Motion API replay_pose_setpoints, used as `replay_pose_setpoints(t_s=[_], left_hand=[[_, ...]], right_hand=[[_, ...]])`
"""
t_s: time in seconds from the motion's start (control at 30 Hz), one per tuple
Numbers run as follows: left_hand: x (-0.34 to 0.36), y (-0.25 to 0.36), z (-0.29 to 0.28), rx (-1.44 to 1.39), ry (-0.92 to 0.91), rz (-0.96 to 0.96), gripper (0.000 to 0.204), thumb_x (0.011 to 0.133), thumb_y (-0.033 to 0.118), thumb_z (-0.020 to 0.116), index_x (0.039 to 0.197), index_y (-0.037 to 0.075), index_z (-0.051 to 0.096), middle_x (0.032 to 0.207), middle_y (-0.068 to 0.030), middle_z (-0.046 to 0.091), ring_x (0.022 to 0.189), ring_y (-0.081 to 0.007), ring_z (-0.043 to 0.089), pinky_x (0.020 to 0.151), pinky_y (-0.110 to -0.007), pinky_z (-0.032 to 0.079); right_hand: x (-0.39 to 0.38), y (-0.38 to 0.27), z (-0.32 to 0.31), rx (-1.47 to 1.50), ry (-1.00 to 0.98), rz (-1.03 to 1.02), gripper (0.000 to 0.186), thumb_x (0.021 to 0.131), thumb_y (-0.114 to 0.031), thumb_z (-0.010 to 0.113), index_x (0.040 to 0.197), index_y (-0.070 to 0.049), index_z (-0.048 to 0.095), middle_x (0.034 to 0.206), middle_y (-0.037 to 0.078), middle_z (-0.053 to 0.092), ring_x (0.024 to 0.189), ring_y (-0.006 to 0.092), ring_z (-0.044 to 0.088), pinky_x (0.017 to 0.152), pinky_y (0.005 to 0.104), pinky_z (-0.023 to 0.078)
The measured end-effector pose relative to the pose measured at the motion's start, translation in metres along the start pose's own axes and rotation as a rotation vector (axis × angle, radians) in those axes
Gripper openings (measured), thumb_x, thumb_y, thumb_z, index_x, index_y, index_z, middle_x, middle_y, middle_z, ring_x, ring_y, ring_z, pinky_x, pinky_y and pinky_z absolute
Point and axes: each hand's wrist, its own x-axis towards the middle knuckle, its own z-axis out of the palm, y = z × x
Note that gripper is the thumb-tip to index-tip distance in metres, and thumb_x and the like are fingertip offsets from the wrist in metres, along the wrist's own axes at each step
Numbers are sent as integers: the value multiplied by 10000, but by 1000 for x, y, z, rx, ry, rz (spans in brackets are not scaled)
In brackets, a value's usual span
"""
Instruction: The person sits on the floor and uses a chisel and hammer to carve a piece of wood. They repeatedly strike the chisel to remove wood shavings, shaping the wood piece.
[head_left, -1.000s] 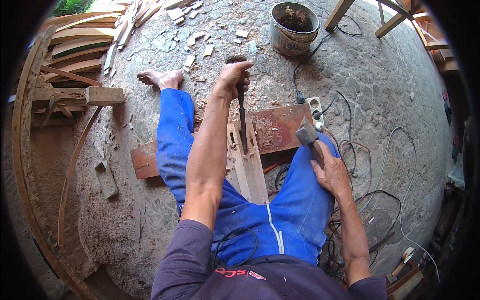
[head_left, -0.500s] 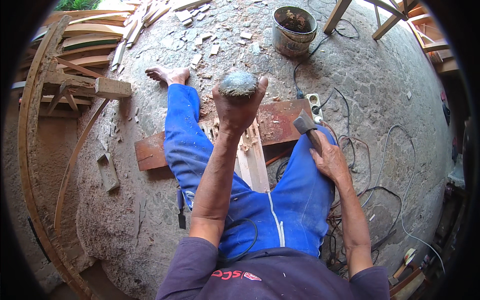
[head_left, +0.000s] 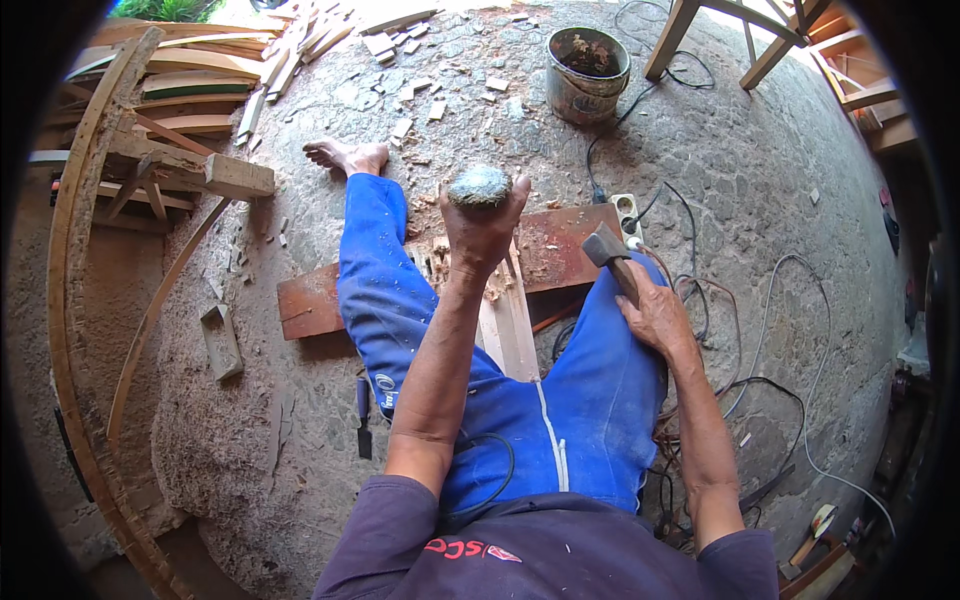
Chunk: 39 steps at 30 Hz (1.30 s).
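One chisel [head_left: 479, 186], one hammer [head_left: 607, 252], two hands.

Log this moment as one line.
left hand: raised, gripping rounded grey tool end | right hand: holds hammer | pale plank: between legs

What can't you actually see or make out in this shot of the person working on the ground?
- Tool shaft under the left hand: only its rounded grey butt shows; the fist hides the rest.
- Where it meets the pale wooden strip: covered by hand and forearm.
- Hammer handle: hidden inside the right hand.
- Bucket contents: dark, too small to identify.
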Motion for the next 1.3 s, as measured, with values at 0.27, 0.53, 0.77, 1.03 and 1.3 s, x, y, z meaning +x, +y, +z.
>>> replay_pose_setpoints(t_s=[0.27, 0.53, 0.77, 1.03, 1.3], left_hand=[[-5, 5, 16, 189, -76, 102, 245, 846, 184, 830, 738, 34, 669, 665, 16, 652, 594, -123, 610, 607, -347, 493], [-14, -9, -6, 376, 98, 215, 207, 889, 140, 758, 724, 53, 668, 627, -29, 641, 570, -189, 620, 621, -356, 482], [-24, 3, 13, 316, -136, 274, 192, 821, 183, 807, 837, 60, 659, 710, -79, 679, 647, -308, 679, 664, -394, 541], [-44, 2, 9, 486, 34, 419, 174, 869, 233, 765, 932, 88, 692, 820, -51, 700, 796, -302, 689, 781, -433, 511], [-50, -23, 0, 166, -95, 224, 195, 910, 164, 732, 1063, 53, 679, 1004, -87, 701, 917, -245, 671, 792, -387, 539]], right_hand=[[1, 7, 5, 10, 24, -97, 638, 923, -283, 686, 1489, -175, 412, 1104, 309, 704, 1043, 502, 676, 902, 583, 541], [1, 15, 2, 118, 65, -167, 645, 902, -290, 701, 1481, -152, 453, 1130, 302, 703, 1079, 501, 668, 936, 547, 539], [-31, -39, -49, 571, -109, -73, 696, 883, -163, 714, 1499, -19, 422, 1166, 137, 697, 943, 276, 690, 858, 400, 558], [-70, -142, -94, 234, 407, -762, 797, 865, 5, 697, 1559, -82, 314, 957, 135, 663, 770, 278, 702, 632, 426, 572], [-40, -133, -55, -151, 102, -629, 607, 978, -160, 599, 1522, -68, 346, 1000, 267, 686, 901, 455, 712, 766, 543, 575]])
